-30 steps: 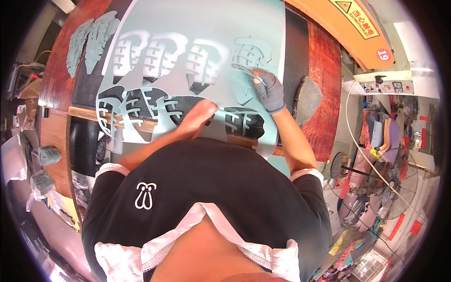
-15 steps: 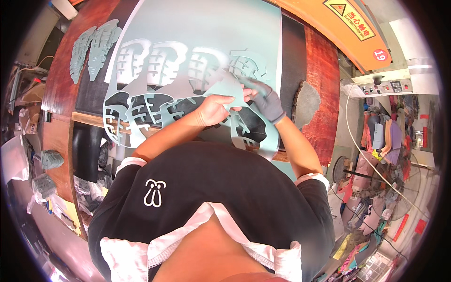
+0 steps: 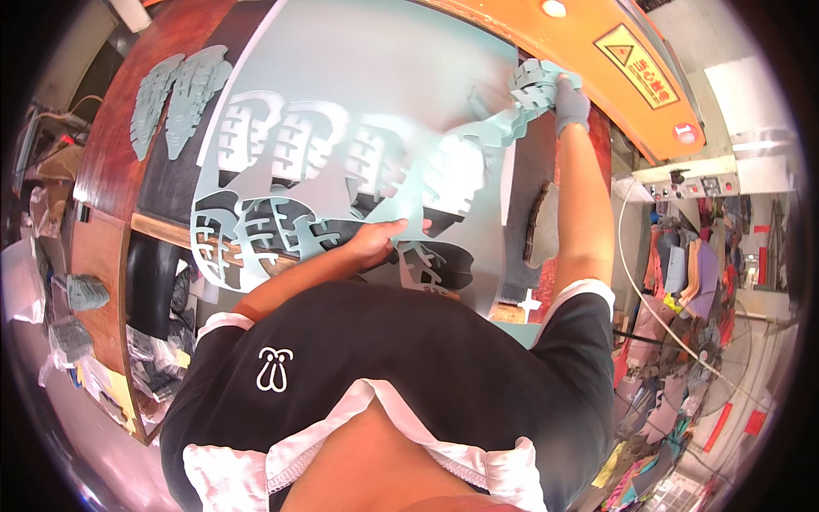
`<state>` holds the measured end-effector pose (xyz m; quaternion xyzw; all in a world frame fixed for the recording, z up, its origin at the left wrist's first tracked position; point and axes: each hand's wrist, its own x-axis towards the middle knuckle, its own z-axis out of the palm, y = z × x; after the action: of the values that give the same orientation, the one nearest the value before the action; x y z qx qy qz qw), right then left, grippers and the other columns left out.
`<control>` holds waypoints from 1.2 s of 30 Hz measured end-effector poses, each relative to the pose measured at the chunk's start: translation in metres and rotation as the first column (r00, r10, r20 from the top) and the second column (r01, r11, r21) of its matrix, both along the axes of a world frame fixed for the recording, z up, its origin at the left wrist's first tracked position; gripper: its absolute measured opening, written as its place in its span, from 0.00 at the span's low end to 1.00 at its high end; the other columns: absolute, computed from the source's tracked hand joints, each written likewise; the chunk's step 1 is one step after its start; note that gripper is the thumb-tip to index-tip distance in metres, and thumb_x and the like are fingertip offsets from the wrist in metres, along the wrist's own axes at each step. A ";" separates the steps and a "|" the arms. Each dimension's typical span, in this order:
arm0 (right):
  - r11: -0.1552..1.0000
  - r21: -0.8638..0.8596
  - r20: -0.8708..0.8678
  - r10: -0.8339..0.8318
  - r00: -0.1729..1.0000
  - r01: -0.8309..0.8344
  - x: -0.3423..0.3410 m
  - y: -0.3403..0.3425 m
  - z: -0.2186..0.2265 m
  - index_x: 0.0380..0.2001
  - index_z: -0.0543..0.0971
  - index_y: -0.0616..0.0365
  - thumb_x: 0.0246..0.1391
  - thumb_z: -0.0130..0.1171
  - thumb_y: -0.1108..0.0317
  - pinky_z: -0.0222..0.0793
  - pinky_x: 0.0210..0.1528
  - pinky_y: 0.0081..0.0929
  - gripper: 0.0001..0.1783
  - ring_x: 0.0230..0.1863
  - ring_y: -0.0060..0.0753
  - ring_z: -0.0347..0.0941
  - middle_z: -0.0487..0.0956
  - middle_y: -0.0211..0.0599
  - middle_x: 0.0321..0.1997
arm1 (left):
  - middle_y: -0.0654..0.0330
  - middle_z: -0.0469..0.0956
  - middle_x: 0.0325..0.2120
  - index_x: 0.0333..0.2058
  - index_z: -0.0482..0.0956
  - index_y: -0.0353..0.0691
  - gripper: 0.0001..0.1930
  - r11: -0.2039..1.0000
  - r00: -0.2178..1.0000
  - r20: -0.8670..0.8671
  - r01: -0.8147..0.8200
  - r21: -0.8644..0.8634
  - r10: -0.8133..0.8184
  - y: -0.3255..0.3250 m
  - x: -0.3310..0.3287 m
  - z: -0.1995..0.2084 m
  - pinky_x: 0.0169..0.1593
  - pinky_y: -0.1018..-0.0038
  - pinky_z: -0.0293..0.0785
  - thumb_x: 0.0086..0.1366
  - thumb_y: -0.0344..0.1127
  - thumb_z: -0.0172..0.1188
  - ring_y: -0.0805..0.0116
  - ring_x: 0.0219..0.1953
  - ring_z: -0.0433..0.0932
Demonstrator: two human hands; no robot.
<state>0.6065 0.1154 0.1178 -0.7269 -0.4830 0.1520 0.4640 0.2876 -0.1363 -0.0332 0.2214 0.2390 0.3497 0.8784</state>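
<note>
A pale green sheet with several curved, slotted openings drapes over the near side of the work table. My bare left hand pinches its web between two openings near the front edge. Out to the far right, my right hand, in a grey glove, grips a slotted pale green cut-out piece whose strips hang toward the sheet. Some of its fingers are hidden behind the piece. Through a bare opening beside my left hand, the white surface and black gap beneath show.
Two slotted green pieces lie at the far left on the red-brown board. An orange machine beam with a warning label crosses the far right, above a control box. A grey rounded slab sits on the right.
My right hand has moved far and right, lifting the cut-out piece away from the sheet. My left hand has shifted slightly nearer me, staying on the sheet. An opening now shows there.
</note>
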 end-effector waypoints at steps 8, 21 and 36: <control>0.929 0.075 0.660 -0.319 0.680 0.363 0.057 0.081 0.072 0.36 0.77 0.64 0.54 0.39 0.42 0.67 0.47 0.44 0.33 0.46 0.53 0.74 0.77 0.57 0.41 | 0.52 0.74 0.46 0.53 0.63 0.30 0.27 0.961 0.875 -0.421 0.275 0.026 -0.239 -0.010 -0.017 0.037 0.54 0.65 0.64 0.67 0.50 0.43 0.61 0.51 0.71; 0.781 0.097 -0.306 0.613 0.728 -0.617 -0.283 -0.068 0.103 0.44 0.74 0.66 0.59 0.50 0.56 0.65 0.43 0.23 0.22 0.41 0.23 0.69 0.75 0.35 0.43 | 0.55 0.76 0.39 0.39 0.75 0.38 0.10 0.610 0.353 -0.539 -0.129 0.782 0.765 -0.023 -0.278 0.084 0.46 0.68 0.69 0.59 0.34 0.55 0.57 0.43 0.74; 0.490 0.273 0.102 0.841 0.531 -0.828 -0.610 0.050 0.071 0.36 0.76 0.62 0.55 0.54 0.53 0.66 0.32 0.25 0.20 0.30 0.22 0.69 0.77 0.31 0.30 | 0.48 0.66 0.49 0.40 0.72 0.37 0.16 0.290 0.159 -0.281 -0.039 0.956 0.946 -0.042 -0.362 0.025 0.52 0.61 0.66 0.51 0.27 0.60 0.48 0.50 0.67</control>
<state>-0.0038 0.1654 0.1888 -0.3227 -0.7799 0.3018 0.4433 -0.0746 -0.1780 -0.0085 0.6104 0.5306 0.5586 0.1841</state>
